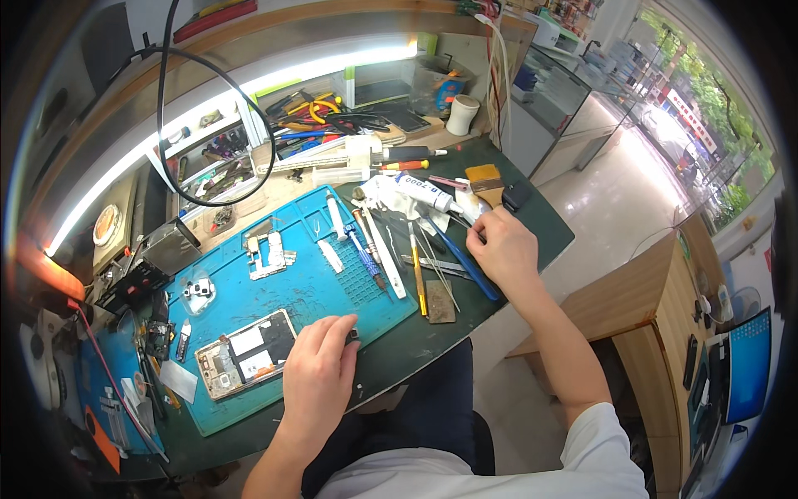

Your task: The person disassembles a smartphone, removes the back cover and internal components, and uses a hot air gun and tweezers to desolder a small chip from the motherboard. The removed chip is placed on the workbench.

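Note:
My left hand (317,370) is closed in a pinch beside an opened phone (245,353), holding a small dark piece (352,335) whose kind I cannot make out. The phone lies on a blue repair mat (307,291) with its inner parts exposed. Over the right of the bench, my right hand (505,249) has its fingers bent together; what they hold, if anything, is hidden. Just beyond those fingers are a white and blue tube (426,193) on crumpled tissue and a wide flat brush (485,179). Blue tweezers (470,266) lie to the left of the right hand.
On the mat are a circuit board (270,255), a blue screwdriver (363,254) and a small dish of parts (198,291). A yellow-handled tool (417,279) lies near the mat's right edge. Pliers (320,108) fill the back. A black cable (163,108) loops above the left side.

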Available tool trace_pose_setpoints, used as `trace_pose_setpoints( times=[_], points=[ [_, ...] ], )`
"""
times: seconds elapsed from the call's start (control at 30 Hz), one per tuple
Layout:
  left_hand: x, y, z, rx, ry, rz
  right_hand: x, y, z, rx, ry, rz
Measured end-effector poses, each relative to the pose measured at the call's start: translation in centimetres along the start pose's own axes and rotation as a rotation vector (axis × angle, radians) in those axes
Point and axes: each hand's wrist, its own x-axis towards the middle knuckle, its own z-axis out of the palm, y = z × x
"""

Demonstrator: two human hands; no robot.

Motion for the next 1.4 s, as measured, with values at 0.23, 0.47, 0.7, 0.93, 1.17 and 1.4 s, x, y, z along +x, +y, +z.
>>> trace_pose_setpoints(
  times=[0.23, 0.47, 0.7, 0.93, 1.17, 1.4],
  points=[
    [-0.8, 0.0, 0.7, 0.069, 0.069, 0.082, -0.3, -1.9, -3.2, 0.156, -0.09, 0.032],
    [-1.8, 0.2, 0.3, 0.026, 0.14, 0.237, -1.6, -8.5, -4.1, 0.436, -0.244, -0.218],
    [-2.7, -0.3, 0.9, -0.05, 0.135, 0.444, -2.7, -10.3, -2.6, 0.315, -0.183, -0.291],
    [-4.4, -0.6, -1.6, -0.138, 0.252, 0.424, -2.8, -10.9, -3.0, 0.399, -0.203, -0.189],
    [-11.9, -5.5, -8.3, 0.171, 0.513, 0.202, -3.6, -6.5, -1.5, 0.299, -0.163, -0.183],
    [-19.2, -10.3, -16.9, 0.676, 0.648, -0.442, -3.5, -7.3, -1.3, 0.285, -0.184, -0.161]
  ],
)
